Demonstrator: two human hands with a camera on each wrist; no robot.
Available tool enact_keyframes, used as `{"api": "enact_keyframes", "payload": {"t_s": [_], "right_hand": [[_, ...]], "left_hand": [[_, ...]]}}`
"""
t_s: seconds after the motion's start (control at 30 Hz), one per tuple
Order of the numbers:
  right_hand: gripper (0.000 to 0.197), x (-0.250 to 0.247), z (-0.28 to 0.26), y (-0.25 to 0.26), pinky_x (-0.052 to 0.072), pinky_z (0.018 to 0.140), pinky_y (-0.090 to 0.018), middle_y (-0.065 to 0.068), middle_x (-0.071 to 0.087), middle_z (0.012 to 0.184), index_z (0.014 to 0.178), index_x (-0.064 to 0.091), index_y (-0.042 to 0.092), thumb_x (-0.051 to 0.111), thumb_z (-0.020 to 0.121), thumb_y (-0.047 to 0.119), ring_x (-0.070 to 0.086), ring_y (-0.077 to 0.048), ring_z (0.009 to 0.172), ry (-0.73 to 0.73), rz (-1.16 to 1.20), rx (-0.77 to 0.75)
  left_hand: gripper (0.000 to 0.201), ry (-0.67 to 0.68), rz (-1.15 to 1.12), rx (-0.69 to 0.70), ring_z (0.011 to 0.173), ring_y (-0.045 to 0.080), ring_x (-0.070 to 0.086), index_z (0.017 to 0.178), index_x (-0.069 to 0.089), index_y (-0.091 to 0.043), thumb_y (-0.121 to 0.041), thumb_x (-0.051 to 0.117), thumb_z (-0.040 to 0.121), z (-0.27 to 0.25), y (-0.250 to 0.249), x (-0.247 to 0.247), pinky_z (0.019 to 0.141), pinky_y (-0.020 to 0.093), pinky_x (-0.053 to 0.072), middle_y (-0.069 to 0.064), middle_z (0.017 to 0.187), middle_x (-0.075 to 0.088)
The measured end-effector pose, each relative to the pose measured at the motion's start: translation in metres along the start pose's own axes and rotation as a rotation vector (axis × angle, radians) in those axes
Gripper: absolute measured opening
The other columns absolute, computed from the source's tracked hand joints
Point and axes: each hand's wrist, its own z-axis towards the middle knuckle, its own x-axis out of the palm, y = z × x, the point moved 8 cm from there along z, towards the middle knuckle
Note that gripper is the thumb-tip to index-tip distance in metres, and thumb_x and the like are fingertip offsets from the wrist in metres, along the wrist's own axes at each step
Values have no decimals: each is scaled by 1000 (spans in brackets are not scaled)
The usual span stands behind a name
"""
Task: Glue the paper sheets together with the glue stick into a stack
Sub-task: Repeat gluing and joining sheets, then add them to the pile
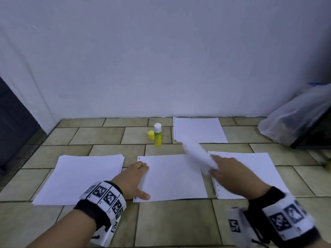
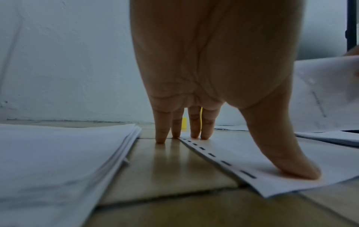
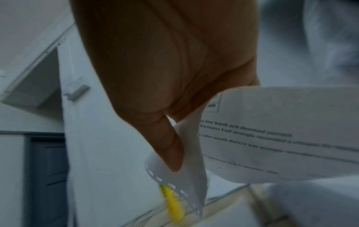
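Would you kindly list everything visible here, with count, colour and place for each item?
Glue stick: one, yellow body with white tip, upright on the floor near the wall, uncapped.
Cap: one, yellow, on the floor left of the glue stick.
Paper stack: one, white, left.
Middle sheet: one, white, centre.
Right pile: one, white, right.
Far sheets: white, by the wall.
Lifted sheet: one, white, printed underside, in the air, blurred.
Plastic bag: one, translucent, far right.
Floor: beige tiles.
Wall: white.
Left hand: presses the middle sheet's left edge.
Right hand: pinches the lifted sheet.
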Motion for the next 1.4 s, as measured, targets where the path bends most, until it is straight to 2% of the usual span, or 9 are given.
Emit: {"api": "enact_keyframes", "payload": {"t_s": [0.13, 0.23, 0.3, 0.37, 0.5, 0.7, 0.97, 1.13, 1.4], "right_hand": [[40, 38, 14, 66, 42, 93, -34, -6, 58, 124, 126, 50, 16, 43, 95, 40, 52, -26, 115, 118, -14, -155], [47, 67, 32, 84, 38, 99, -40, -6, 53, 126, 124, 53, 15, 44, 94, 49, 46, -28, 119, 209, 27, -142], [53, 83, 39, 87, 34, 103, -47, -7, 48, 130, 130, 49, 17, 43, 93, 54, 40, -32, 124, 272, 54, -120], [58, 93, 43, 87, 32, 106, -50, -8, 46, 132, 135, 44, 18, 41, 92, 57, 37, -34, 126, 293, 85, -97], [67, 100, 45, 87, 30, 108, -48, -8, 45, 136, 139, 39, 17, 39, 90, 64, 36, -35, 129, 277, 92, -66], [67, 95, 42, 89, 21, 114, -46, -12, 46, 137, 139, 41, 14, 37, 92, 62, 40, -32, 129, 261, 65, -87], [72, 108, 43, 88, 31, 108, -53, -10, 40, 142, 140, 39, 18, 36, 88, 68, 30, -39, 135, 301, 36, -66], [68, 96, 41, 91, 25, 112, -44, -10, 46, 137, 137, 44, 14, 38, 91, 64, 41, -32, 127, 260, 56, -90], [65, 87, 35, 93, 25, 110, -39, -10, 48, 135, 136, 45, 14, 39, 92, 61, 44, -28, 124, 258, 54, -93]], "left_hand": [[102, 3, 44, 13, 145, 14, 12, 153, 10, -15, -50, 70, 79, -3, -8, 0, 115, 27, 20, -3, 158, 8], [100, -6, 37, 7, 141, 15, 22, 151, 18, -17, -52, 73, 76, -4, -8, 1, 111, 30, 30, -4, 153, 19], [98, -26, 16, 3, 135, 14, 28, 149, 24, -20, -54, 75, 72, -4, -5, 1, 105, 31, 37, -6, 145, 27], [98, -32, 11, 1, 132, 13, 30, 148, 25, -22, -55, 75, 70, -3, -3, 2, 104, 31, 38, -7, 144, 30], [101, -41, 12, 2, 132, 12, 31, 149, 23, -24, -58, 75, 69, -2, -1, 3, 106, 32, 36, -8, 145, 30], [103, -55, 45, 9, 134, 12, 29, 150, 20, -25, -61, 73, 69, -1, 0, 2, 108, 30, 33, -8, 148, 29], [103, -66, 13, 16, 135, 12, 29, 150, 20, -27, -59, 75, 68, -2, -1, 0, 110, 30, 31, -7, 150, 29], [104, -68, 8, 15, 134, 13, 30, 149, 20, -26, -57, 77, 68, -2, -2, 0, 108, 30, 32, -7, 148, 30], [103, -60, 31, 11, 133, 13, 30, 149, 20, -26, -59, 75, 68, 0, 0, 1, 108, 30, 32, -7, 147, 29]]}}
